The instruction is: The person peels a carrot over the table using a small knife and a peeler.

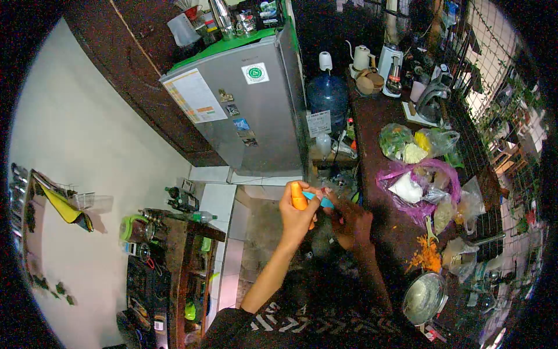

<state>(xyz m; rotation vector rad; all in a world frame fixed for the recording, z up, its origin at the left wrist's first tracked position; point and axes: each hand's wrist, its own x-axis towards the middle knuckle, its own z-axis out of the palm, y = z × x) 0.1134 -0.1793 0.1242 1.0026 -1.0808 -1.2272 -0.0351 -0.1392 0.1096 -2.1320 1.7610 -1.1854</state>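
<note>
My left hand (295, 220) is closed around a carrot (298, 196), whose thick orange end sticks up past my fingers. Close by on the right, my right hand (351, 225) is curled and in shadow. A light-blue tool (325, 201) shows between the two hands, apparently in my right hand's grip; its exact kind is too small and dark to make out. Both hands are over the floor, left of the dark counter. On that counter lies a heap of orange shreds (427, 256), with a metal bowl (423, 298) below it in view.
The dark counter (381, 209) runs along the right, bearing a purple plastic bag (386, 180), bagged vegetables (395, 141), and a kettle (361, 58). A grey fridge (264, 116) and a blue water jug (326, 96) stand ahead. A wooden shelf (186, 256) is at left.
</note>
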